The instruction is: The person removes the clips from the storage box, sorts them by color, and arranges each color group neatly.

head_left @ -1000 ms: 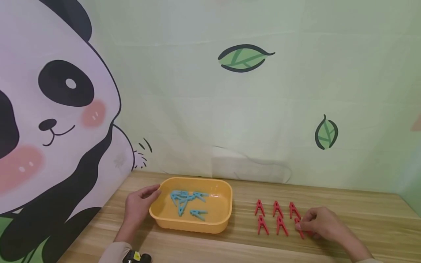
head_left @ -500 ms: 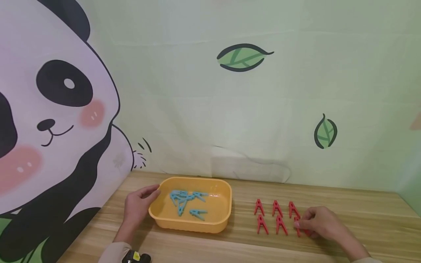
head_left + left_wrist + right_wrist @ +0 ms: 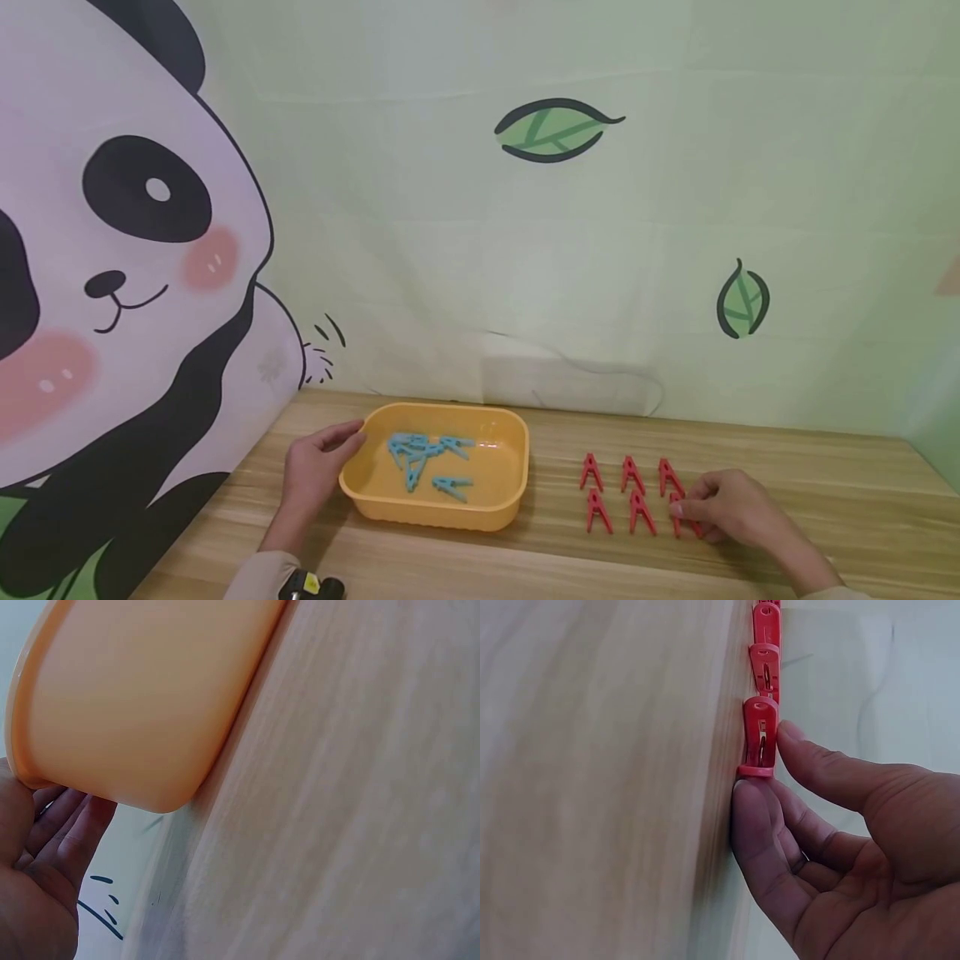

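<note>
My left hand [image 3: 318,467] grips the left rim of a yellow plastic basin [image 3: 435,515], its thumb at the rim and its fingers against the outer wall [image 3: 127,697]. Several light blue clothespins [image 3: 426,450] lie inside. On the table to the right, red clothespins stand out in two rows of three, their legs spread towards me. My right hand [image 3: 738,510] holds the near row's rightmost red clothespin [image 3: 761,739] between thumb and fingers, low at the tabletop. In the head view the fingers partly cover that clothespin.
The wooden table [image 3: 570,575] meets a green cloth backdrop [image 3: 420,250] printed with leaves and a large panda. Two red clothespins [image 3: 637,512] of the near row lie just left of my right hand, and another red clothespin [image 3: 670,477] lies just behind its fingertips.
The red clothespin in my right hand has turned slightly, its legs swinging left so that it lies more in line with its row. My left hand and the basin stay put.
</note>
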### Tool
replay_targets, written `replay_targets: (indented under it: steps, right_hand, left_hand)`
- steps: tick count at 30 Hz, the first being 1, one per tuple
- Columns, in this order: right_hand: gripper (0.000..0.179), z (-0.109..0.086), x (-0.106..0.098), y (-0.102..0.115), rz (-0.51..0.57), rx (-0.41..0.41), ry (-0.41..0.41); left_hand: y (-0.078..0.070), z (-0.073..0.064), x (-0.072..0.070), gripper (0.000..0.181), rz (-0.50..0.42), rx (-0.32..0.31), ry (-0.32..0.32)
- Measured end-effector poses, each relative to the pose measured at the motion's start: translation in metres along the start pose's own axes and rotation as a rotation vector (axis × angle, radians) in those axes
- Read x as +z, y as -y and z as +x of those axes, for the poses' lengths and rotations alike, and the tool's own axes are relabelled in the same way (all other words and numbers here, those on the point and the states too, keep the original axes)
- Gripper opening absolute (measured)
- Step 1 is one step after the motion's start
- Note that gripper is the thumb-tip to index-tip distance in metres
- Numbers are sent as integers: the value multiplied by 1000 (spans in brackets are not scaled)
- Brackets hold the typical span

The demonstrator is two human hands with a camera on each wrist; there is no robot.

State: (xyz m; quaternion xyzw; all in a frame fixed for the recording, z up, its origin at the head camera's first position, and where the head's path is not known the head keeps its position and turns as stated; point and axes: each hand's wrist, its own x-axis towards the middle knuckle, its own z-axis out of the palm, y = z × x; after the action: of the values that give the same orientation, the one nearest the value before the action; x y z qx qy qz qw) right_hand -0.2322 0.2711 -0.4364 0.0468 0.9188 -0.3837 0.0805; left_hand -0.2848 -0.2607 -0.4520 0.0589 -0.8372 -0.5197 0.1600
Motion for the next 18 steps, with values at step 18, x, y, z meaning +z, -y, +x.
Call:
replay_targets:
  steps: [18]
  right_hand:
    - [26,-2,-4,5,-9,-13,-23]
  left_hand:
    - [0,-1,-2,33,4,-1,-2]
